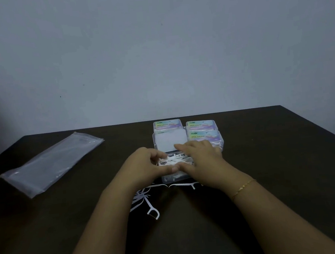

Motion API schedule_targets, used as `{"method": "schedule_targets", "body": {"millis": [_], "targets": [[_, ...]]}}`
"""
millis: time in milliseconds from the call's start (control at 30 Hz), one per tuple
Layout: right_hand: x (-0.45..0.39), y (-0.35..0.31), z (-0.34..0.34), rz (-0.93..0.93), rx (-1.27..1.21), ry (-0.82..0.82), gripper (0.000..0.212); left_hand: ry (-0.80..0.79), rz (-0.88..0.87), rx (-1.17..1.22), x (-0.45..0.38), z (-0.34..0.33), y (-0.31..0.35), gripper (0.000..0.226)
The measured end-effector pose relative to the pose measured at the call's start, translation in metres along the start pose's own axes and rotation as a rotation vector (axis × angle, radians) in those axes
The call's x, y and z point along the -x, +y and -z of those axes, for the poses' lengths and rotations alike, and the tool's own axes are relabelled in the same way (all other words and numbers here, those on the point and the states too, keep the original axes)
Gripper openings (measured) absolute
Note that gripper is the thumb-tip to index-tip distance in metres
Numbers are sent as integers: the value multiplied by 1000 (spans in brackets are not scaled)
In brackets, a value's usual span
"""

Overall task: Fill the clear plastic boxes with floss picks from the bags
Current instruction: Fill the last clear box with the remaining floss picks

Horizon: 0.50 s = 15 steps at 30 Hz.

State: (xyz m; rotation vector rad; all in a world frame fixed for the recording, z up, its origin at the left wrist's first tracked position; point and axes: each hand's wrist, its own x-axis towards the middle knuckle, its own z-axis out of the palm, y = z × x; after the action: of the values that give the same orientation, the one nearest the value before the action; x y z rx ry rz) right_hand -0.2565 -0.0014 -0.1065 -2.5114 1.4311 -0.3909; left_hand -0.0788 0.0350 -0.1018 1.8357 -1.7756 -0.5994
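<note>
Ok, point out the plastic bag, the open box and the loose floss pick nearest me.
plastic bag [50, 163]: head view, middle of its flat face.
open box [170, 141]: head view, raised lid.
loose floss pick [152, 210]: head view, forked head.

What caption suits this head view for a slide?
Both hands settle white plastic floss picks into an open clear plastic box.

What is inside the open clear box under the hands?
White floss picks lie piled in the open clear box, its lid raised. The left hand and right hand cover much of it, so fullness is unclear.
</note>
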Motion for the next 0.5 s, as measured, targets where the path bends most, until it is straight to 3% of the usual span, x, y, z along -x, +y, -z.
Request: {"method": "schedule_targets", "body": {"millis": [67,367,500], "targets": [[0,1,0,-8,8,-21,57,-6,-10,-19,-2,-1,-3,47],[-6,8,5,-56,-1,8,40,-33,-27,-57,-5,-8,-5,35],[-7,8,9,-55,38,1,38,45,-15,6,-5,-8,-4,39]]}}
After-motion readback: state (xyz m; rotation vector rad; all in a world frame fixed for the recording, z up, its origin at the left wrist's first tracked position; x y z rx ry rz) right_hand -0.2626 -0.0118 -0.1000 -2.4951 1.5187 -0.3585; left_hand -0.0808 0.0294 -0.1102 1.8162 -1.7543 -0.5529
